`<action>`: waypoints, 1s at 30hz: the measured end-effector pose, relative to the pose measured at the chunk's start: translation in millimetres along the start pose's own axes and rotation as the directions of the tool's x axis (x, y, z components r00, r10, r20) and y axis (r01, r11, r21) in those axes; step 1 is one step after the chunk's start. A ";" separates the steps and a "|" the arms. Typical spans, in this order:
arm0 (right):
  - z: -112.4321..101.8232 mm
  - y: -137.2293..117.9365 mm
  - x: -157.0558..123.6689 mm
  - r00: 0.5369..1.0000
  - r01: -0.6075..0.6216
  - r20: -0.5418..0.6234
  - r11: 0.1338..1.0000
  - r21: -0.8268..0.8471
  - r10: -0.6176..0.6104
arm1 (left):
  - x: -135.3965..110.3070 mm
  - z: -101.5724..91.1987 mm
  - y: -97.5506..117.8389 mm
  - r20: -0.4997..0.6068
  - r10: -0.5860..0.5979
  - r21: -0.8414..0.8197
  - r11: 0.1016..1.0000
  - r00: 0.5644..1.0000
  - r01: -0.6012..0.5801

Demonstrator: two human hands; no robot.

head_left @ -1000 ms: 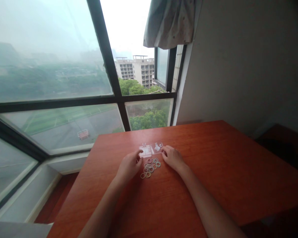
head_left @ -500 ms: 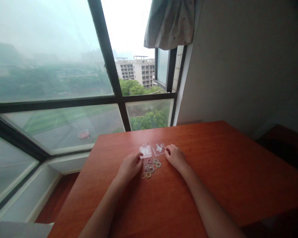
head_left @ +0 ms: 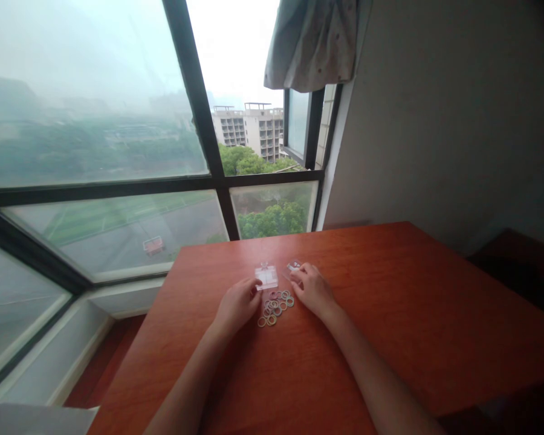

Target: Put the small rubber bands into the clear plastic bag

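Observation:
A clear, square plastic case [head_left: 267, 278] lies on the wooden table. My left hand [head_left: 238, 304] rests beside it with curled fingers, the fingertips at its lower left corner. To the right is a flat clear plastic piece [head_left: 293, 266] with whitish marks, partly covered by my right hand [head_left: 314, 291]. The fingers of that hand are bent over the piece and close on its near right side. Between both hands lies a loose heap of small pale-coloured rings [head_left: 277, 306], several of them overlapping, untouched by either hand.
The reddish-brown table [head_left: 390, 290] reaches a dark-framed window [head_left: 220, 175] at the back and left. A grey curtain [head_left: 310, 48] hangs above its far edge. A plain wall [head_left: 412, 121] stands on the right.
My right hand has moved left and over the flat clear piece, now hiding more of it. My left hand, the case and the rings have stayed put.

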State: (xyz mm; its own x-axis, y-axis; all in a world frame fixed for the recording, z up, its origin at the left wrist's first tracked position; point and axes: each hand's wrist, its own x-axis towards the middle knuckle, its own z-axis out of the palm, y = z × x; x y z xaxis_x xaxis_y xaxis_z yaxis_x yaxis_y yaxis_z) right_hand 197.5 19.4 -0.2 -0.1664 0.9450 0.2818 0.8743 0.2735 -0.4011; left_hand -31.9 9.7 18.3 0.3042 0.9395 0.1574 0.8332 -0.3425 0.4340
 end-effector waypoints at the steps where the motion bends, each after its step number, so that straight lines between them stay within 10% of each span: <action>1: 0.5 -0.4 -0.2 1.000 0.020 0.010 1.000 -0.003 -0.020 | 0.0 0.0 0.0 -0.001 0.000 -0.001 1.000 1.000 0.000; 30: -0.7 1.0 -3.0 0.997 0.076 0.004 0.976 0.206 -0.079 | -6.0 -24.5 9.8 0.116 -0.054 0.099 0.994 0.992 0.043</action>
State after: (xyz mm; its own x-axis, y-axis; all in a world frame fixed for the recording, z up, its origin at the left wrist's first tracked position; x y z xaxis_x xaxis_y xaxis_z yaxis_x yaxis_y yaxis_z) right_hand 199.2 16.7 -0.8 -0.2363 0.9212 0.3091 0.7462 0.3758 -0.5495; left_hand -36.9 0.8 43.4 0.3100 0.9503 0.0296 0.8873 -0.3004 0.3500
